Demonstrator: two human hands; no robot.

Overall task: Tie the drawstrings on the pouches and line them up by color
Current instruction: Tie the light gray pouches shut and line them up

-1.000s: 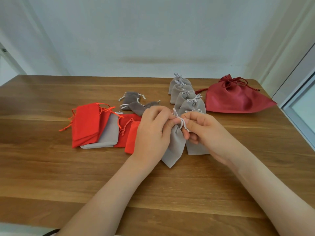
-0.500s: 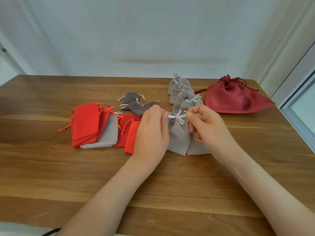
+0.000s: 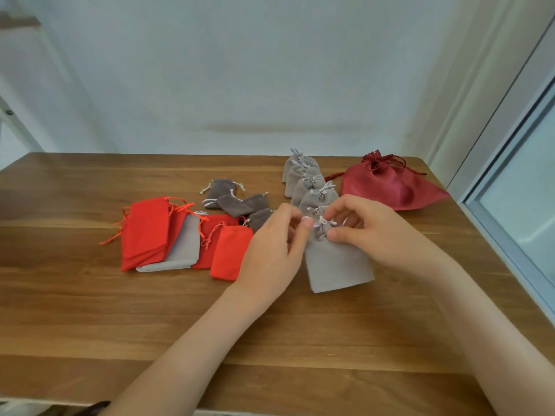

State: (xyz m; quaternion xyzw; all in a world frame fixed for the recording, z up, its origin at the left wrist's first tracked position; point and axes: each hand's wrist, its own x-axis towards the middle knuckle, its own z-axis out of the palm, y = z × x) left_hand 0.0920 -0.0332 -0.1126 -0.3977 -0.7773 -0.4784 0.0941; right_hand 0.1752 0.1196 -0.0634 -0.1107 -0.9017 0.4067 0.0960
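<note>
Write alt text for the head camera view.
Two hands work at a grey pouch on a wooden table: the left hand pinches its drawstring, the right hand pinches its neck. Behind it runs a row of tied grey pouches beside a dark red bag; untied red pouches and brown pouches lie loose to the left.

A light grey pouch (image 3: 339,265) lies flat at the front, its neck gathered and its white drawstring (image 3: 322,222) in a small bow. Behind it runs a row of tied grey pouches (image 3: 312,190). To the left, dark grey pouches (image 3: 231,198) and orange-red pouches (image 3: 147,232) lie loose and overlapping.
</note>
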